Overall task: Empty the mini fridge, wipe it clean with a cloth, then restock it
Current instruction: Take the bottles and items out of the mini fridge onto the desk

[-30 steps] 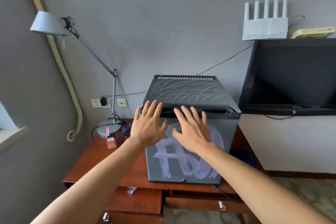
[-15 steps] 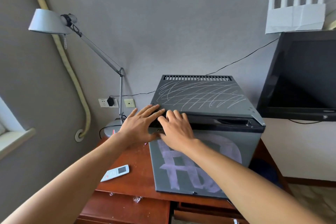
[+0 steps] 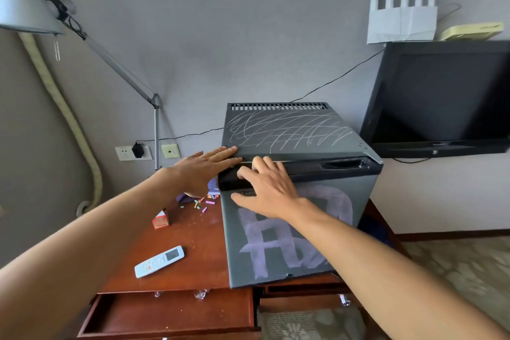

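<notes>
The fridge [image 3: 292,201] is standing on the right of the wooden surface [image 3: 193,243], door closed. Both arms are reaching forward. The left hand [image 3: 205,167] is lying flat, straight fingers touching the top's front left corner, holding nothing. The right hand [image 3: 266,188] is curling its fingers into the door's top-edge recess.

One mini fridge [image 3: 292,201], two hands, left [image 3: 205,167], right [image 3: 269,188], one remote [image 3: 159,261], one lamp [image 3: 30,12], one television [image 3: 441,99]
</notes>
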The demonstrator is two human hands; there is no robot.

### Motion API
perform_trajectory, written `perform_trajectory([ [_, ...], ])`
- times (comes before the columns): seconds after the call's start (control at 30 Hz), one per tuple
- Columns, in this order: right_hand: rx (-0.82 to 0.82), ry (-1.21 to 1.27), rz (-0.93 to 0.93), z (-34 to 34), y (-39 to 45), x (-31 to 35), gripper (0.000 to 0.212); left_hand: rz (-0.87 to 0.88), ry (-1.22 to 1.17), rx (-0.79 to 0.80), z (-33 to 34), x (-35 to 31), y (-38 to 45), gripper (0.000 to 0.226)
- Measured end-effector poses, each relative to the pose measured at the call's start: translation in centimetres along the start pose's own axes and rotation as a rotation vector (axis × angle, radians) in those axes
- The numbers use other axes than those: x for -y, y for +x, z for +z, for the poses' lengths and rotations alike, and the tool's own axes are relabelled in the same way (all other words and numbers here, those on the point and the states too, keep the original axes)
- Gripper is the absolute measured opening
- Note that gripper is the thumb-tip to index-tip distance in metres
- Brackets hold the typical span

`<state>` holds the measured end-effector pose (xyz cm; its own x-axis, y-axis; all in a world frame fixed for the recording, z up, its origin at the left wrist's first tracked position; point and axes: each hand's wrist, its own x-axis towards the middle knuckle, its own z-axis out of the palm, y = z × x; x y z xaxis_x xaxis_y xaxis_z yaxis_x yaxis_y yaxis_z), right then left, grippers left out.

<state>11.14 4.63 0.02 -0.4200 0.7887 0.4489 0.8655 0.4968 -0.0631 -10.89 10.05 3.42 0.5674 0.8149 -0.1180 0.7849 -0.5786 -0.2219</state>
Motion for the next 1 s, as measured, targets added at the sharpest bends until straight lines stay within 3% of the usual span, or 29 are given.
perform_trajectory([
  [0.17, 0.104, 0.08, 0.072, -3.6, -6.3, 2.3, 0.049, 0.024, -0.106, -0.095, 1.9, 0.1, 0.3, 0.116],
  [0.3, 0.212, 0.204, 0.25, -8.6, -11.0, 4.1, 0.049, -0.036, -0.312, -0.212, 2.6, -1.9, 0.1, 0.099],
  [0.4, 0.283, 0.234, 0.388, -11.8, -14.2, 5.0, 0.068, -0.133, -0.43, -0.355, 4.3, -4.8, 0.1, 0.082],
  [0.5, 0.359, 0.107, 0.464, -13.8, -17.9, 4.9, 0.087, -0.061, -0.44, -0.462, 6.0, -9.6, -0.3, 0.078],
  [0.6, 0.503, -0.04, 0.541, -15.9, -21.7, 4.4, 0.103, 0.121, -0.479, -0.387, 7.0, -15.4, -1.3, 0.08],
  [0.77, 0.636, -0.173, 0.694, -18.8, -27.0, 3.7, 0.111, 0.308, -0.492, -0.335, 7.1, -23.2, -2.2, 0.072],
  [1.0, 0.602, -0.373, 0.957, -19.0, -33.1, -1.2, 0.108, 0.365, -0.498, -0.317, 6.1, -27.7, -2.5, 0.072],
])
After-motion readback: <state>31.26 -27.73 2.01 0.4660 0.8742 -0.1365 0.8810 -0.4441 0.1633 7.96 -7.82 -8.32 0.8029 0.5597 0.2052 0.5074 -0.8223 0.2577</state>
